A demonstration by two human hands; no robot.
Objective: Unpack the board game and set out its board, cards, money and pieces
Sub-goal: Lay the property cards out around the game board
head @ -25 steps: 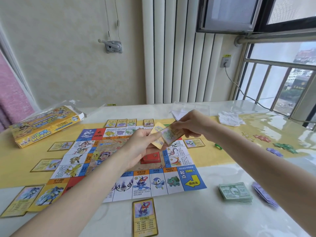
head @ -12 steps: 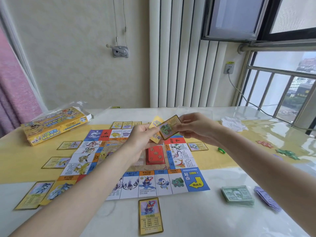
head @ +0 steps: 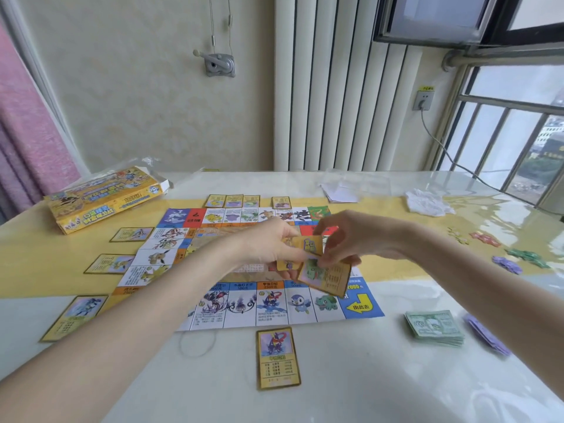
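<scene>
Near edge: a single yellow-bordered card [head: 278,358] lay face up on the pale table [head: 366,377], just in front of the board.
Right side: a stack of green money [head: 435,327] sat beside a fan of purple notes [head: 487,333].
Board: the printed game board [head: 232,270] lay flat across a yellow runner [head: 45,264], with more cards [head: 74,317] set along its left and far edges.
Left hand: the left hand [head: 268,250] hovered above the board, its grip closed around a small deck of cards [head: 300,250].
Right hand: the right hand [head: 351,242] pinched one drawn card [head: 325,274], tilted, over the board's near right corner.
Pieces: red, green and purple pieces [head: 518,257] lay scattered to the right.
Far left: the yellow game box [head: 103,198] rested near the wall.
</scene>
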